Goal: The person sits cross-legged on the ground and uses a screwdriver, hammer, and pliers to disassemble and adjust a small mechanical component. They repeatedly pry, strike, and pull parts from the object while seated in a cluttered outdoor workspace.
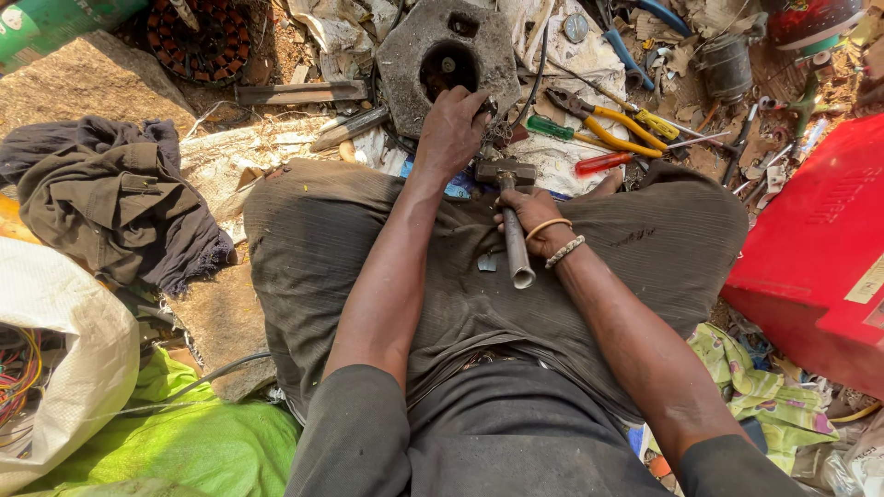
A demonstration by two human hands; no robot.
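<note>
The person sits on the ground with the knees spread, and both arms reach forward over the lap. The left hand (pixel 451 129) rests on the lower edge of a grey block (pixel 448 57) with eight sides, just below its round hole. The fingers are curled and pinch a small dark part (pixel 497 129) there (it looks like a piece of chain, but it is too small to tell).

The right hand (pixel 532 216) is closed around the metal handle of a hammer (pixel 509 207). The head of the hammer lies just below the left hand, close to the small part, and the free end of the handle points back toward the body. On the right wrist there are two bracelets (pixel 557 239).

To the right of the block lie pliers (pixel 608 124) with yellow handles, and near them a green screwdriver (pixel 552 129) and a red screwdriver (pixel 603 164). A red case (pixel 820 248) stands at the far right. At the left lies a dark cloth (pixel 110 198), with a white sack (pixel 55 350) below it.
</note>
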